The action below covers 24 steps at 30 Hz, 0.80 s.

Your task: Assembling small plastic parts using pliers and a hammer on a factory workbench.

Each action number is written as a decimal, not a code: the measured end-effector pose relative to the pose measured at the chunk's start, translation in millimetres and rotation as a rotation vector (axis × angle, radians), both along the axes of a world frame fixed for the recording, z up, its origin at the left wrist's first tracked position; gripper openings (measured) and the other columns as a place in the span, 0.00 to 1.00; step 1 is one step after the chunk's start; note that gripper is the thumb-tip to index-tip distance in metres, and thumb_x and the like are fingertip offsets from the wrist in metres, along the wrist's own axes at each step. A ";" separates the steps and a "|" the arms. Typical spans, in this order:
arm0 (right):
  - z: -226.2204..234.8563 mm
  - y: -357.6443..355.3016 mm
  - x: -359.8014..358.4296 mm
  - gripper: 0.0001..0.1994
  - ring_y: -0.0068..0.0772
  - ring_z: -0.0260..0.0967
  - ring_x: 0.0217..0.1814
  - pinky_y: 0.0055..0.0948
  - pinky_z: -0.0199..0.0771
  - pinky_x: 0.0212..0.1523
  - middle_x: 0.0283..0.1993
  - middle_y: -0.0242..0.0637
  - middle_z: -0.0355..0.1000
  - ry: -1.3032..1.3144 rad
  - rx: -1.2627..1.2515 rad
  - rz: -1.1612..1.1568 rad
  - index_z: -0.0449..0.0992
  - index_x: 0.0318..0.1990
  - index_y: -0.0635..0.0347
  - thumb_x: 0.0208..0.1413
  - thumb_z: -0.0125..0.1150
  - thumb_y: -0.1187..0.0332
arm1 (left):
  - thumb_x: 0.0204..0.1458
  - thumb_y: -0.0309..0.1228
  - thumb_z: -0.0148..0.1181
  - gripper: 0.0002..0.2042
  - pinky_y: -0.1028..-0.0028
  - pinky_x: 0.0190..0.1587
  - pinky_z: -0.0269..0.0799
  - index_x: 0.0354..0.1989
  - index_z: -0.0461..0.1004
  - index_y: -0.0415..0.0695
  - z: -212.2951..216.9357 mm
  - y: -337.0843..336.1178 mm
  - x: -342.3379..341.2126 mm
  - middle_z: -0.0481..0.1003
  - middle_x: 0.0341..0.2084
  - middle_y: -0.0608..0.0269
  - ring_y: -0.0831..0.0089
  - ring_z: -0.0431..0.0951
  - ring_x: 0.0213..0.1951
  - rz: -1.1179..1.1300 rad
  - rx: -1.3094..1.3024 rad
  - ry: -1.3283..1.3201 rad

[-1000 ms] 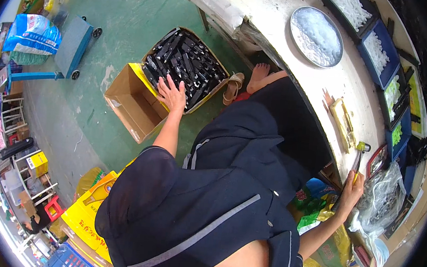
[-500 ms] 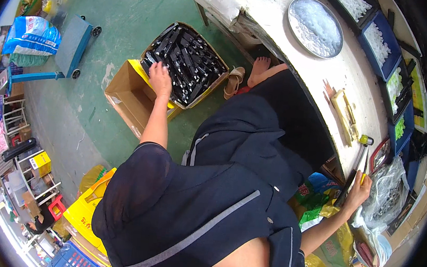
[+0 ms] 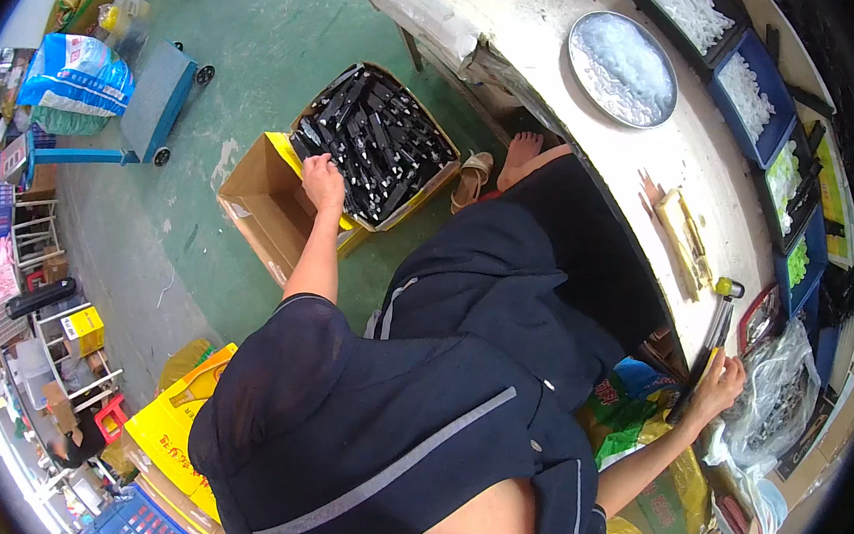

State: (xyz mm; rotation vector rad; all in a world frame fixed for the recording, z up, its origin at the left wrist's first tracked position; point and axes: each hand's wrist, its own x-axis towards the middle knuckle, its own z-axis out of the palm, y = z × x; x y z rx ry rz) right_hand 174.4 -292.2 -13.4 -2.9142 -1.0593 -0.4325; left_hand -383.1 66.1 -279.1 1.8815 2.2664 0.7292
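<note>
My left hand [image 3: 324, 185] is over the yellow flap between two cardboard boxes, its fingers curled together. What it holds, if anything, is too small to make out. Beside it, the far box [image 3: 444, 180] is full of short black strips [image 3: 382, 143] with pale tips. The nearer open box [image 3: 257, 191] shows bare brown walls. At the table's right edge, my right hand [image 3: 717, 388] is closed round the handle of a small mallet [image 3: 729, 288] with a yellow and dark head. The fingers partly hide the handle.
On the white worktable [image 3: 606, 161] are a round metal tray [image 3: 623, 70] of clear pieces and a yellowish block [image 3: 683, 242]. Blue bins [image 3: 751, 97] line its far right side. A blue trolley [image 3: 151, 110] stands on the green floor. Plastic bags [image 3: 769, 384] lie near my right hand.
My left hand has drawn back slightly from the black strips toward the flap, its fingers more curled. My right hand stays at the mallet. The whole view has shifted a little.
</note>
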 end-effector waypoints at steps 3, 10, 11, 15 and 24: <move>9.2 4.6 -8.6 0.13 0.41 0.64 0.46 0.35 0.63 0.46 0.44 0.44 0.68 0.028 0.121 0.049 0.74 0.35 0.66 0.55 0.53 0.62 | 0.43 0.27 0.53 0.11 0.62 0.41 0.65 0.36 0.74 0.49 5.6 4.1 24.7 0.70 0.38 0.65 0.62 0.68 0.40 -0.197 0.062 0.171; 26.8 84.8 -119.3 0.05 0.36 0.68 0.38 0.28 0.67 0.41 0.36 0.42 0.70 0.777 0.253 0.396 0.72 0.34 0.67 0.53 0.52 0.74 | 0.46 0.30 0.51 0.10 0.61 0.42 0.63 0.38 0.74 0.50 13.0 14.1 56.9 0.70 0.39 0.68 0.63 0.66 0.42 -0.271 -0.134 0.274; 10.5 93.3 -127.5 0.06 0.41 0.67 0.42 0.31 0.66 0.44 0.40 0.43 0.69 0.813 0.175 0.567 0.72 0.36 0.65 0.53 0.52 0.73 | 0.45 0.29 0.52 0.09 0.62 0.41 0.64 0.35 0.75 0.49 14.0 13.9 54.6 0.71 0.36 0.67 0.63 0.67 0.41 -0.271 -0.078 0.226; -69.4 103.9 -124.8 0.18 0.51 0.60 0.52 0.40 0.59 0.52 0.49 0.50 0.64 0.776 0.052 0.381 0.65 0.50 0.63 0.56 0.47 0.62 | 0.41 0.27 0.55 0.08 0.64 0.37 0.67 0.31 0.76 0.48 10.6 26.1 52.3 0.72 0.31 0.64 0.61 0.70 0.37 -0.262 0.079 0.132; -109.6 147.0 -137.0 0.25 0.48 0.61 0.56 0.35 0.59 0.56 0.52 0.50 0.65 1.320 -0.164 0.292 0.64 0.52 0.63 0.58 0.42 0.50 | 0.46 0.40 0.52 0.21 0.49 0.47 0.64 0.52 0.67 0.57 12.3 87.1 4.3 0.67 0.48 0.61 0.53 0.66 0.50 -0.012 -0.546 0.251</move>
